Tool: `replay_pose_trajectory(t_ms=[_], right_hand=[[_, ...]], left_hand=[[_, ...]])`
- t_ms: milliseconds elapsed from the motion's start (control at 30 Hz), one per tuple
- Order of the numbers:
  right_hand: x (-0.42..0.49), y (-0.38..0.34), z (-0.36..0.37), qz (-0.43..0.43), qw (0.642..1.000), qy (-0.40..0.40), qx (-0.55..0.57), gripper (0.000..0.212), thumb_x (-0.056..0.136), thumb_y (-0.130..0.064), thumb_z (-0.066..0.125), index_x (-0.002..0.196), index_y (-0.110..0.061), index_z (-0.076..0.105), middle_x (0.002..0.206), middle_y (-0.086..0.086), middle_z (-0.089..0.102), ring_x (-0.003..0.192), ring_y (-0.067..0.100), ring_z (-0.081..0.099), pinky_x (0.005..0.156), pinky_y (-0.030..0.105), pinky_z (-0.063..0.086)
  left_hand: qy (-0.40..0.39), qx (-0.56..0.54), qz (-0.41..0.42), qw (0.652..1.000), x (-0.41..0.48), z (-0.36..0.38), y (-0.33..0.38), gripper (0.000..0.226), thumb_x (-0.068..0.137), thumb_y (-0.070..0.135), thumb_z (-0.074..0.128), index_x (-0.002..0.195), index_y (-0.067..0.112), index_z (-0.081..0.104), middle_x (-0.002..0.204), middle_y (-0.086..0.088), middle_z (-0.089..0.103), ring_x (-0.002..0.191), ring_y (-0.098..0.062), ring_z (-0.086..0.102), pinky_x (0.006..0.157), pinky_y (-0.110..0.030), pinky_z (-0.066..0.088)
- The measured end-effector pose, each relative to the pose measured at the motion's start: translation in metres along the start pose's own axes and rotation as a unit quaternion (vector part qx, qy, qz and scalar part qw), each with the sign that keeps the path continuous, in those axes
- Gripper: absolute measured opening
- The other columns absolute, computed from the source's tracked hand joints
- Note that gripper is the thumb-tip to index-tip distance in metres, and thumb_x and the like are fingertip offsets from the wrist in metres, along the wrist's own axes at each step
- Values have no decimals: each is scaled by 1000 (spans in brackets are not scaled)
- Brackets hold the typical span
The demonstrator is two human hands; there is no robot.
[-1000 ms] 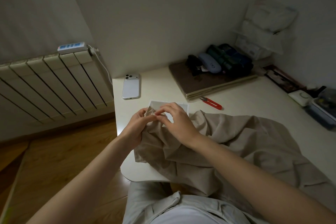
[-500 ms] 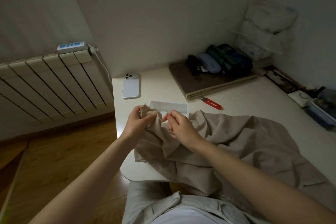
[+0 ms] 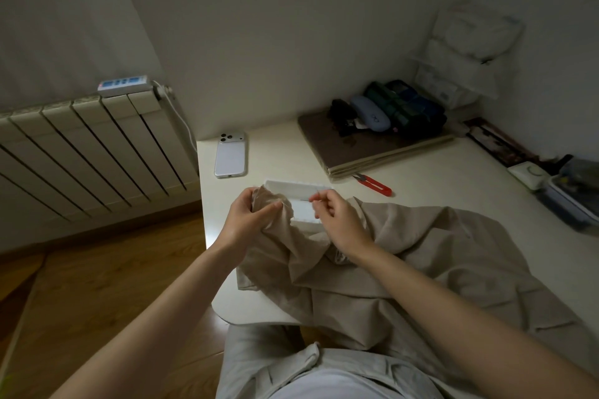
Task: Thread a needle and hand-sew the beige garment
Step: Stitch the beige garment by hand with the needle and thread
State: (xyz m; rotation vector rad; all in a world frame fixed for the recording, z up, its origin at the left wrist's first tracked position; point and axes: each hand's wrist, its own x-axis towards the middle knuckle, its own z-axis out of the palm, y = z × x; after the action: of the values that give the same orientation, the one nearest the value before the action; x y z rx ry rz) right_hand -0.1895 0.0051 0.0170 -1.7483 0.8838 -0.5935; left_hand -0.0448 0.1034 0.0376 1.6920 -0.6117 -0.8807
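Dim room, cream table [image 3: 431,191]; left hand [image 3: 245,218] grips garment [image 3: 421,256]; right hand [image 3: 341,220] seemingly pinches needle [image 3: 306,200].

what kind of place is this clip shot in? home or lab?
Most likely a home: a small desk in a room corner, with a wall radiator beside it, a wood floor, and a phone and personal clutter on the desk.

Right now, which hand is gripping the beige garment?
The left hand: its fingers curl round a bunched fold of the beige garment. The right hand only pinches something thin, probably the needle, above the white box.
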Motion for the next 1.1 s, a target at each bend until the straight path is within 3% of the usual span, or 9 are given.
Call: replay_pose_trajectory(t_ms=[100, 267, 467, 600, 733, 833, 967, 1033, 1100], right_hand=[[0, -10, 13, -8, 999, -50, 19, 15, 93, -25, 58, 98, -11, 60, 75, 3, 52, 72, 13, 51, 72, 31, 47], [3, -10, 19, -18, 999, -36, 10, 16, 90, -22, 63, 76, -15, 59, 62, -4, 46, 63, 9, 45, 67, 30, 42], [-2, -2, 13, -9, 998, -56, -36, 18, 95, -19, 54, 79, -12, 52, 66, -5, 47, 63, 9, 44, 66, 27, 40], [-3, 13, 5, 67, 986, -76, -129, 26, 94, -13, 50, 69, -17, 44, 64, -3, 45, 60, 9, 41, 61, 27, 35], [1, 27, -5, 143, 967, -103, -183, 24, 93, -13, 47, 69, -15, 42, 72, 2, 46, 69, 17, 48, 66, 30, 42], [2, 29, -11, 162, 953, -134, -217, 31, 97, -14, 44, 66, -16, 41, 69, 1, 46, 62, 13, 46, 66, 27, 41], [4, 28, -15, 166, 944, -142, -246, 25, 98, -18, 45, 73, -17, 44, 72, -1, 48, 65, 10, 48, 60, 23, 39], [3, 25, -14, 142, 960, -100, -221, 13, 99, -18, 43, 91, -12, 51, 79, -2, 50, 76, 13, 51, 70, 26, 43], [1, 15, -11, 95, 980, -43, -169, 13, 99, -22, 44, 106, -13, 50, 80, -6, 48, 79, 11, 50, 68, 22, 41]], left_hand=[[-1, 2, 9, 1000, 0, 3, 2, 26, 84, 23, 70, 105, 17, 56, 98, -9, 63, 92, -27, 63, 80, -36, 55], [0, 19, 21, 1000, -1, 1, 2, 23, 84, 23, 71, 101, 18, 56, 96, -10, 62, 90, -27, 63, 81, -38, 55], [24, 10, 13, 1000, -1, -4, 2, 26, 84, 23, 70, 105, 16, 56, 101, -12, 61, 97, -30, 61, 86, -40, 54], [43, 1, 7, 999, -1, -7, 3, 35, 84, 25, 70, 113, 11, 56, 106, -13, 61, 101, -30, 60, 93, -46, 51], [46, -12, 12, 999, -2, -7, 7, 36, 83, 26, 71, 112, 10, 57, 106, -13, 62, 102, -30, 60, 94, -49, 51], [41, -13, 22, 999, -5, -4, 8, 35, 82, 25, 72, 111, 10, 57, 105, -14, 63, 101, -32, 61, 93, -48, 51], [38, -14, 29, 999, -8, 0, 7, 30, 83, 23, 71, 107, 10, 58, 102, -13, 62, 100, -33, 60, 91, -46, 52], [38, -13, 28, 999, -8, 0, 8, 29, 84, 22, 70, 107, 10, 58, 103, -15, 62, 100, -33, 60, 90, -45, 53], [31, -11, 26, 999, -8, 0, 9, 28, 84, 21, 70, 106, 11, 57, 103, -15, 62, 100, -34, 60, 90, -45, 53]])
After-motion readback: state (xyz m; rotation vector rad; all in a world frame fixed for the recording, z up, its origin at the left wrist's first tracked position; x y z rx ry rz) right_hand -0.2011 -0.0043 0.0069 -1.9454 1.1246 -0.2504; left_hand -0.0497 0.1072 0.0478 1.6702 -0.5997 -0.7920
